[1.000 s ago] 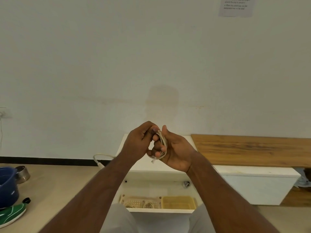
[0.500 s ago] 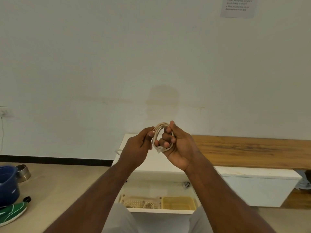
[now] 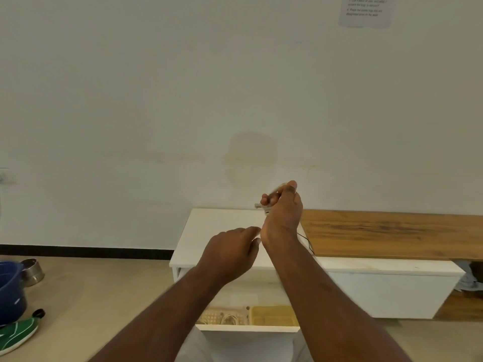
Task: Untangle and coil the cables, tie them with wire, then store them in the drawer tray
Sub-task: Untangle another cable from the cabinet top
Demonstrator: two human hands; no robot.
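Observation:
My right hand is raised above the white cabinet top and grips a small coil of whitish cable; only the coil's blurred edge and a plug end show past the fingers. My left hand is lower and to the left, over the cabinet top, fingers loosely curled with nothing in them. A thin black wire lies on the cabinet top by my right wrist. Below my arms the drawer stands open, holding a cream tray with coiled cables and a yellow tray.
A wooden bench top runs to the right over a white base. On the floor at left stand a blue bucket, a steel bowl and a green shoe. A paper sheet hangs on the wall.
My left hand has let go of the coil and dropped down to the cabinet top. My right hand has lifted and turned, keeping the coil alone.

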